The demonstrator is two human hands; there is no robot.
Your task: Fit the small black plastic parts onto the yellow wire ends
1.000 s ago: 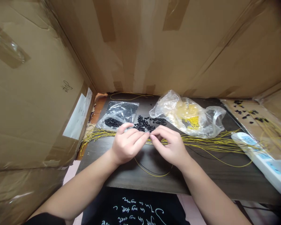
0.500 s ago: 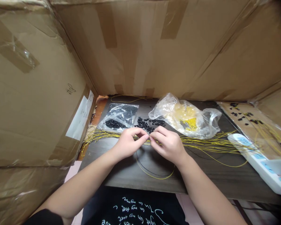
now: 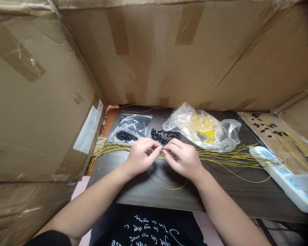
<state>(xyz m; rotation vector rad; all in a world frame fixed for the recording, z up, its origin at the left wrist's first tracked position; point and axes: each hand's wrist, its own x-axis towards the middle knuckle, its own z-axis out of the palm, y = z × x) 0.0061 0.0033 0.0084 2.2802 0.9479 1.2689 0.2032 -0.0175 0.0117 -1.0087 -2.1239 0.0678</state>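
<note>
My left hand (image 3: 143,155) is closed in a pinch, its thumb and index fingertips meeting above a bundle of thin yellow wires (image 3: 220,153). Close against it, almost fingertip to fingertip, my right hand (image 3: 183,156) pinches as well. A loop of thin yellow and black wire (image 3: 166,187) hangs below both hands, its ends going up under the fingers. Whatever small part sits at the fingertips is too small to make out. Just beyond the hands lies a pile of small black pieces (image 3: 157,136).
Behind my left hand is a clear bag of black pieces (image 3: 133,126). A crumpled plastic bag with yellow pieces (image 3: 207,135) lies right of centre. A white power strip (image 3: 284,177) and cardboard with black-tipped wires (image 3: 284,143) are at right. Cardboard walls (image 3: 154,68) enclose the table (image 3: 143,191).
Both hands have shifted very slightly to the left, still pinching close together. The hanging wire loop has moved up and left a little.
</note>
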